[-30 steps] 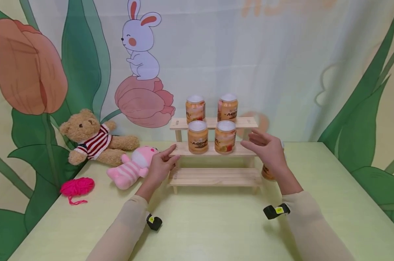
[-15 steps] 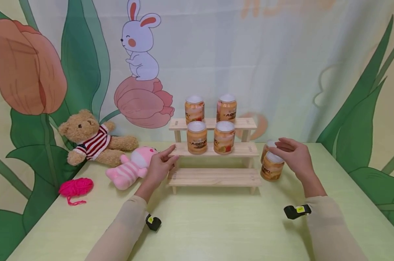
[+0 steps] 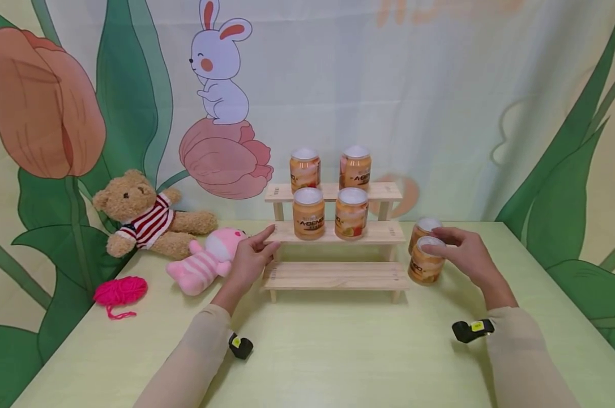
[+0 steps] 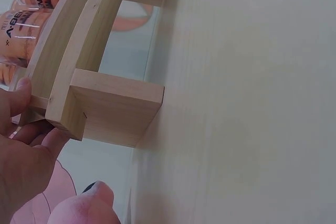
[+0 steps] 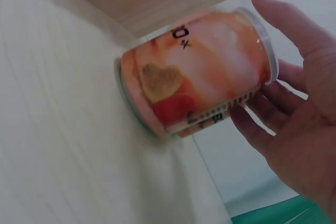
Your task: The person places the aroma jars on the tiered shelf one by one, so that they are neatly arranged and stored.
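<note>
A three-tier wooden display stand [image 3: 336, 277] stands mid-table. My left hand [image 3: 250, 258] pinches the left end of its middle tier; in the left wrist view the thumb lies above the board and the fingers below. To the right of the stand, my right hand [image 3: 468, 255] has thumb and fingers around the lidded top of an orange-labelled can [image 3: 425, 269]. That can [image 5: 194, 74] stands on the table in the right wrist view. Another can [image 3: 418, 231] is just behind it. Two cans [image 3: 309, 218] sit on the middle tier, two more [image 3: 355, 173] on the top tier.
At the left lie a brown teddy bear [image 3: 149, 218], a pink striped plush toy [image 3: 200, 272] and a bundle of pink yarn [image 3: 120, 290]. Behind the table hangs a printed curtain [image 3: 440, 113] with tulips and a rabbit.
My right hand has moved right and down, away from the stand's middle tier, to the front can on the table. The left hand has kept its place on the stand.
</note>
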The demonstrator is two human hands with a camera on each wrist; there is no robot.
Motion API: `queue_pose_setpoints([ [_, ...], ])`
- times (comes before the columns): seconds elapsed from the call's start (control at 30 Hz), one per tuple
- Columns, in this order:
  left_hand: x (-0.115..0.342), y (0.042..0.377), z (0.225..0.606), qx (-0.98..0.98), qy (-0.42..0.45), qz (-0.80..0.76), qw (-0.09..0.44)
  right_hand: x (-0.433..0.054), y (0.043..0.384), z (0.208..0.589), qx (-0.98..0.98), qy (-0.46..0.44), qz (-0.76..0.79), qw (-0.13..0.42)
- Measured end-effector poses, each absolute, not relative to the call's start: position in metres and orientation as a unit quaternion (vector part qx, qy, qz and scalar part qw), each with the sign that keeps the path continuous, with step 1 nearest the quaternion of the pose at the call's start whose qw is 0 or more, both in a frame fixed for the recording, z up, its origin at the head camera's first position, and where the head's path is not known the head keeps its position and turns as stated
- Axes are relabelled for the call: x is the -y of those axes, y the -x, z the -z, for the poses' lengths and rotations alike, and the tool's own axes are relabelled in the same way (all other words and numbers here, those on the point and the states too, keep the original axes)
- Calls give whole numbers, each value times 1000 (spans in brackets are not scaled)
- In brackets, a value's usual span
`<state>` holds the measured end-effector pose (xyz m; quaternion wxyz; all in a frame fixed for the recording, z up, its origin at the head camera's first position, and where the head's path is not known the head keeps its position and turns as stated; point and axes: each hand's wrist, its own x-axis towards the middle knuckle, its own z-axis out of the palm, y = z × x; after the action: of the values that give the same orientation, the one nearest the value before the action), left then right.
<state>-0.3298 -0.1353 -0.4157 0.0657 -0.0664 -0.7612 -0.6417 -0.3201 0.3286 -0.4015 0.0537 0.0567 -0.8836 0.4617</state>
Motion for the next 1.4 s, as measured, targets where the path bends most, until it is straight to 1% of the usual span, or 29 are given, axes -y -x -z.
queue_pose_setpoints([
  [0.2,135,328,415,761,70,642,67,-334,322,408,880,-73,-470,4],
  [0.43,135,328,416,754,87,647,79,-335,321,411,876,-89,-473,-12],
  [0.53,135,328,416,748,97,651,84,-336,321,417,865,-105,-489,-27],
  [0.7,135,328,416,748,97,652,77,-339,321,429,844,-106,-525,-43],
  [0.93,135,329,417,748,93,653,72,-341,320,434,833,-106,-543,-28],
  [1.1,134,329,419,756,92,644,73,-343,318,431,847,-98,-523,-1],
  [1.2,134,330,418,758,89,642,75,-346,316,419,852,-110,-512,12],
  [1.4,137,327,417,761,91,638,79,-339,303,378,844,-156,-510,55],
])
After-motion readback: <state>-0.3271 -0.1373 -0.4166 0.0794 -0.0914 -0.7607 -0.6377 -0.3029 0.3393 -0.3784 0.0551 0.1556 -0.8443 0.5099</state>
